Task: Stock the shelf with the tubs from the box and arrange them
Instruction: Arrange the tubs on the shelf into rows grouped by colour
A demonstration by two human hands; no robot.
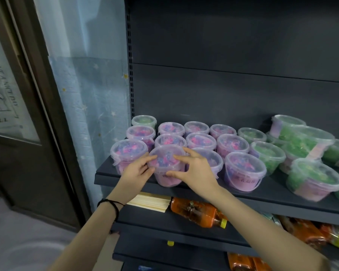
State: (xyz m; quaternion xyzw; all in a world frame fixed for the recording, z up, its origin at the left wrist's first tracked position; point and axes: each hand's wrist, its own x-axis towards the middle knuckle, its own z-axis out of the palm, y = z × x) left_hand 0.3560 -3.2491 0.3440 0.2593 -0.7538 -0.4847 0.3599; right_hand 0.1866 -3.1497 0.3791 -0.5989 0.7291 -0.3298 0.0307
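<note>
Clear lidded plastic tub w/ pink-blue filling [165, 165] at front edge of dark grey metal shelf [272, 194], gripped by left hand [137, 173] curled round wall, right hand [196, 169] pinching rim. Risk: tipping off lip if released early; shoving neighbour tubs [128, 151].

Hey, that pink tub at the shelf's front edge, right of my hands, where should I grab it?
Probably from the front: the pink tub stands upright at the shelf edge, with neighbouring tubs crowding behind and beside it. Grip its tapered wall just under the jutting lid rim.
</note>
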